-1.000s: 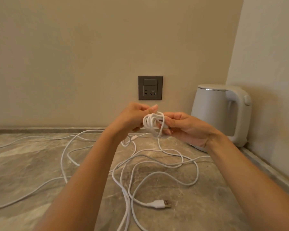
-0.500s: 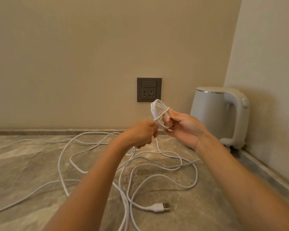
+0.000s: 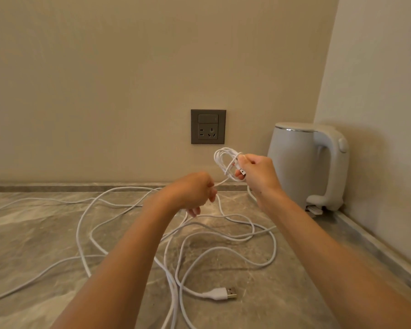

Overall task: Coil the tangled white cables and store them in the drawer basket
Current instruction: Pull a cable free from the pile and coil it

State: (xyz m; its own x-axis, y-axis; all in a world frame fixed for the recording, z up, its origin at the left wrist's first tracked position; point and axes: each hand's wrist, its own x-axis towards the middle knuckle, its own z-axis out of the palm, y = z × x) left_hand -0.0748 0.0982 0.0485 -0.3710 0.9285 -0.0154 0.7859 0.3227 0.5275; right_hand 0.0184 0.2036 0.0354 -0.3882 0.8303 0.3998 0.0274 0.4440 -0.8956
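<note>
Stone counter: grey-brown and veined, it fills the lower half of the view and bears all that follows.
USB plug: white body with a metal tip, lying flat at 6 o'clock of the tangle, the tip pointing toward 3 o'clock.
Loose cable: white, spread over the counter in wide overlapping loops (the strands cross too often to count), with trails running off the frame at 9 o'clock and at 6 o'clock.
Left hand: raised above the tangle, fingers curled round a single strand that runs up toward 1 o'clock to the coil.
Right hand: at 2 o'clock of the left hand, thumb and fingers pinching the coil; a small connector shows at the fingertips.
Coil: several tight white turns, held upright in the air, well apart from the counter.
Kettle: white, upright in the corner at 3 o'clock of the right hand, handle turned toward 3 o'clock.
Socket: dark grey plate at 11 o'clock of the coil.
Wall: plain beige.
</note>
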